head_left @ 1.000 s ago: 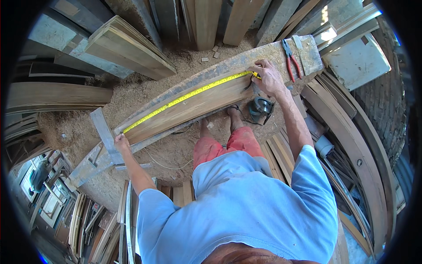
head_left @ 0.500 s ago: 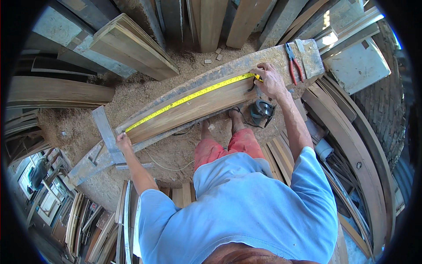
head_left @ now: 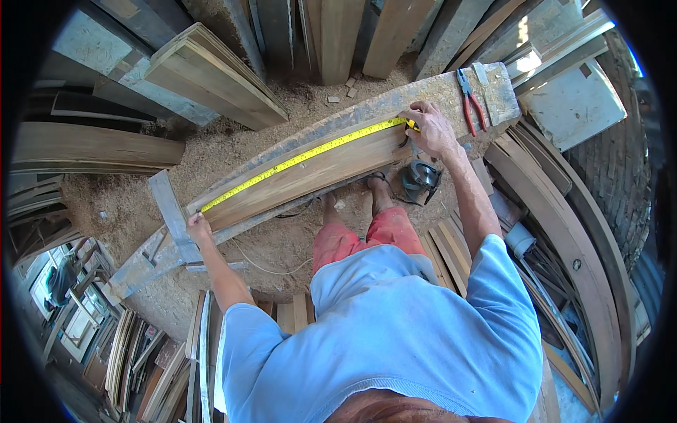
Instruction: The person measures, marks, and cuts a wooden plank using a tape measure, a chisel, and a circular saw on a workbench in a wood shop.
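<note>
A yellow tape measure (head_left: pixel 303 158) is drawn out along a wooden board (head_left: pixel 310 179), which lies lengthwise on a long, worn workbench (head_left: pixel 282 144). At the board's left end, my left hand (head_left: pixel 199 228) pinches the tape's tip against the edge. My right hand (head_left: pixel 431 130) is wrapped round the yellow and black tape case near the board's right end; its fingers partly hide the case. Between my hands the blade runs straight, close to the board's far edge. To the right of my right hand, red-handled pliers (head_left: pixel 470 100) rest on the bench.
A circular saw (head_left: pixel 421 178) stands on the sawdust-covered floor beside my feet. Planks (head_left: pixel 218 77) lean beyond the bench, and long timbers (head_left: pixel 564 211) are stacked at the right. A short grey board (head_left: pixel 173 211) crosses the bench's left part. A thin cable (head_left: pixel 271 272) lies on the floor.
My hands and the tape have hardly moved. At the far lower left, a dark shape in the background has shifted slightly.
</note>
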Demonstrator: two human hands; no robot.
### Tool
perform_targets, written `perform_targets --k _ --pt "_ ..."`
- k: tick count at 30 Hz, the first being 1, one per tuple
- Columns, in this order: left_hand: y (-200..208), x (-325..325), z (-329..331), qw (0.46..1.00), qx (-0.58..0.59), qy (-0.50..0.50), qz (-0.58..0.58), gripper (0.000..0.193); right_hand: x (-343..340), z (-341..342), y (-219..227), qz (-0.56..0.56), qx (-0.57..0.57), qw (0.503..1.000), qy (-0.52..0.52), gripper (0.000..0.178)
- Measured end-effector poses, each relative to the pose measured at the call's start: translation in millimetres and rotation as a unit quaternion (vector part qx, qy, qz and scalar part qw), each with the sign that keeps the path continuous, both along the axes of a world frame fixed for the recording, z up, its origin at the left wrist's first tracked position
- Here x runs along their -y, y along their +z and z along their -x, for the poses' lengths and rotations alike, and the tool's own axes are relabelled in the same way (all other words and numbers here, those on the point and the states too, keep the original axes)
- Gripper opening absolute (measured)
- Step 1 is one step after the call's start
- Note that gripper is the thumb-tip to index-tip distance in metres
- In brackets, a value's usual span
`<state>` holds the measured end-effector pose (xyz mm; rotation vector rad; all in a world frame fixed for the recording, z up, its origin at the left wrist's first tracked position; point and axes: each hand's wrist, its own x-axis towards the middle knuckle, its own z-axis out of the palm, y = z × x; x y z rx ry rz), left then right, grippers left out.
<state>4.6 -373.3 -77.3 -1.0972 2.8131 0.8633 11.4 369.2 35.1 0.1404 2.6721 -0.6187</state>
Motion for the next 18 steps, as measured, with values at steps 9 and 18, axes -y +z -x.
perform_targets --k 9,18 --pt "-12.6 7.5 0.0 1.000 -0.025 0.005 -0.013 0.013 1.5 -3.6 -5.6 -0.018 0.002 1.000 -0.001 0.045" --pt "-9.6 9.1 -4.5 0.999 -0.024 0.010 -0.035 0.016 -1.7 -13.1 -10.0 -0.007 -0.097 0.995 -0.004 0.047"
